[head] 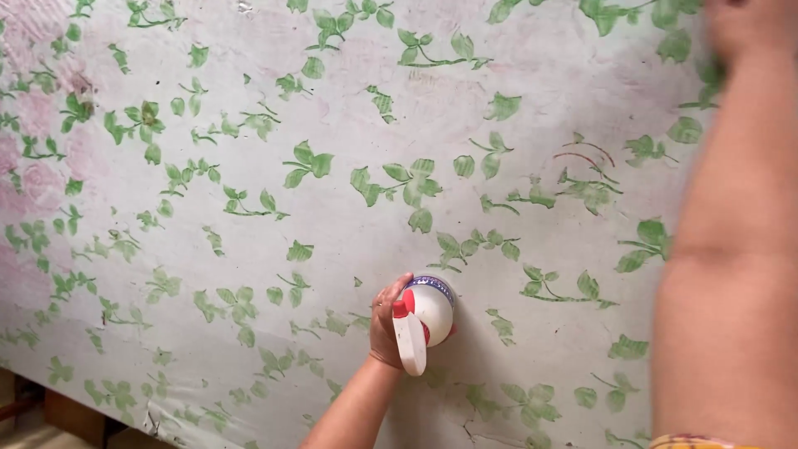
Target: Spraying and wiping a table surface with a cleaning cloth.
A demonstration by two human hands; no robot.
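Left hand (384,326) low on the surface, just right of the middle of the near edge, wrapped around a white spray bottle (433,309): fingers curled about the neck, thumb side toward the far edge. Holds the bottle upright on the tablecloth (349,224), so that only its rounded white shoulder, a narrow blue patterned band and the top show from above. Red and white trigger head (409,339) on top of the bottle, pointing back toward the near edge and lying across the wrist side of the hand. Left forearm (349,416) rising from the near edge straight to the bottle. Right forearm (731,274) large and blurred along the right edge, stretching from the near right corner up to the far right corner. Right hand (740,25) at that far right corner, smeared by motion and cut by the frame; cannot tell whether wide, narrow or holding anything. Strip of patterned yellow and red band (694,441) at the very bottom beneath the right arm. Tablecloth pale, printed with green leaf sprigs and faded pink roses, the roses strongest along the left edge; creased and slightly worn near the near edge. Bit of brown floor (33,420) past the near left corner.
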